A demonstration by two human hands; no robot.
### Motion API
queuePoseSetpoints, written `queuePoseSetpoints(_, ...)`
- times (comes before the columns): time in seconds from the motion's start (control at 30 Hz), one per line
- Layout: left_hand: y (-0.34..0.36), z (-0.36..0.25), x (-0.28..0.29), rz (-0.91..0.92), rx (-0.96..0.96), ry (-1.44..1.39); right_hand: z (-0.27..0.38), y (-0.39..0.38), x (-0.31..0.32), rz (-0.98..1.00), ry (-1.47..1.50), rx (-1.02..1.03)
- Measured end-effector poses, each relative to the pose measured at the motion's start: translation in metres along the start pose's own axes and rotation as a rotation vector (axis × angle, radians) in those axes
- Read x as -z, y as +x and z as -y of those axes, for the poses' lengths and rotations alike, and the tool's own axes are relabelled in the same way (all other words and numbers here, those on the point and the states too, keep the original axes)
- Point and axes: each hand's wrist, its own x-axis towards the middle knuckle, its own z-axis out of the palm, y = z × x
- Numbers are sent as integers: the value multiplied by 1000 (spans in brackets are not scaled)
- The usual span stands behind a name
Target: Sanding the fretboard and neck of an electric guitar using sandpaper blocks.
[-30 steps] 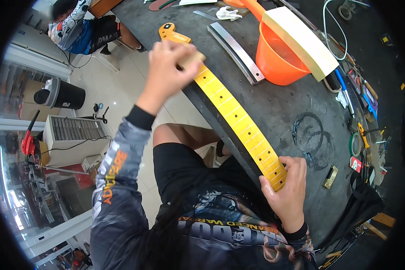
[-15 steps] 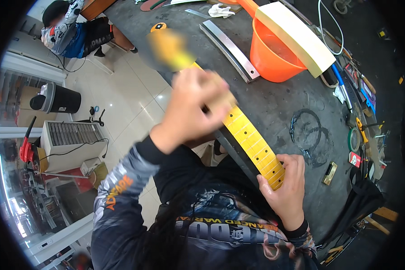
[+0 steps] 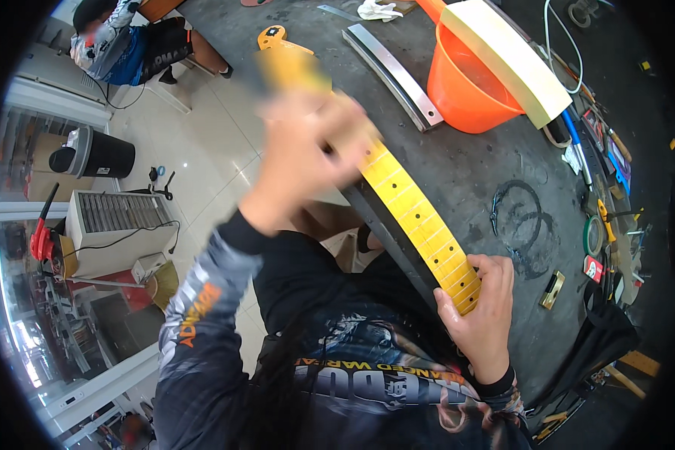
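Along the near-left edge of the dark workbench [image 3: 457,176], found a yellow guitar neck [image 3: 406,201] lying slantwise, headstock [image 3: 272,34] to the far left, wide end to the near right. Over the far half, noted the left hand [image 3: 304,146] laid across the neck, with fingers curled about a tan block [image 3: 366,127]; badly blurred, so cannot tell the exact contact of each fingertip. At the near end, noted the right hand [image 3: 484,311] grasping the neck, with thumb on the left edge and fingers on the right edge. To the right of the headstock, recorded a metal bar [image 3: 392,77] lying apart from the neck, near end just beside an orange bucket [image 3: 463,114]. Across the bucket's rim, recorded a long pale-yellow block [image 3: 506,60]. Farther off, recorded a crumpled white cloth [image 3: 379,10]. To the right of the neck, logged dark ring-shaped marks [image 3: 536,217] on the bench and, nearer, a small brass-coloured block [image 3: 553,291]. Farther right, logged a roll of green tape [image 3: 587,241]. Beyond the bench, to the left, logged a black bin [image 3: 109,157]; at the far left, sighted a seated person [image 3: 131,52].
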Motion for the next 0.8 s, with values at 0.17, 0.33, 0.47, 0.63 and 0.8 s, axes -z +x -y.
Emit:
queuePoseSetpoints(0.17, -2, -33, -8, 10, 106, -63, 0, 2, -2, 5, 3, -2)
queuePoseSetpoints(0.33, -3, -44, -5, 44, 5, -90, -1, -2, -1, -3, 10, -18)
queuePoseSetpoints(0.47, 7, 23, -2, -104, 181, 124, 2, 2, -1, -4, 7, 21)
queuePoseSetpoints(0.63, -24, -59, 0, 89, -72, -179, -2, -1, -3, -4, -2, -5)
queuePoseSetpoints(0.8, 17, 69, 14, -133, 142, 110, 3, 0, -1, 0, 4, 12)
